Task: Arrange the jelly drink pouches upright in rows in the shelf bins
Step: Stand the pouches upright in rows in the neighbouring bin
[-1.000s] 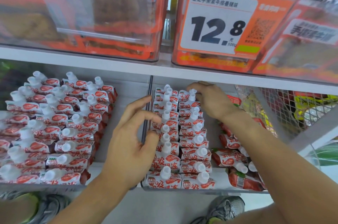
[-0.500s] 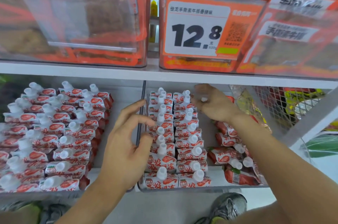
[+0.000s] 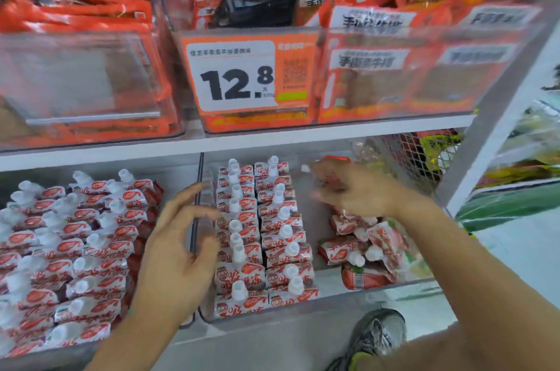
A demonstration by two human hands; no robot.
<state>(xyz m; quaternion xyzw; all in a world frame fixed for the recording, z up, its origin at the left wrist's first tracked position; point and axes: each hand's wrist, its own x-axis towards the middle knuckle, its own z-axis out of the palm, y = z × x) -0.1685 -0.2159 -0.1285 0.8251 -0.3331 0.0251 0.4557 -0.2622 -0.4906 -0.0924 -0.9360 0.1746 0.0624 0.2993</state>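
Two upright rows of red-and-white jelly pouches (image 3: pixel 260 234) with white caps fill the left side of the middle clear bin (image 3: pixel 272 314). Several loose pouches (image 3: pixel 363 246) lie in a heap on that bin's right side. My right hand (image 3: pixel 357 192) hovers over the back of the heap and grips a red pouch (image 3: pixel 333 160), its white cap pointing left; motion blur hides the details. My left hand (image 3: pixel 178 246) hangs with spread, loosely curved fingers at the divider beside the left row and holds nothing. The left bin holds several rows of pouches (image 3: pixel 75 249).
Clear bins of orange snack packs and a 12.8 price tag (image 3: pixel 236 79) sit on the shelf above. A wire mesh panel (image 3: pixel 424 158) and a grey upright post (image 3: pixel 491 128) close the right side. A shoe (image 3: pixel 375 337) shows on the floor below.
My right hand has drawn away from the back of the two rows to the right, over the loose heap, with a pouch in it. My left hand has hardly moved.
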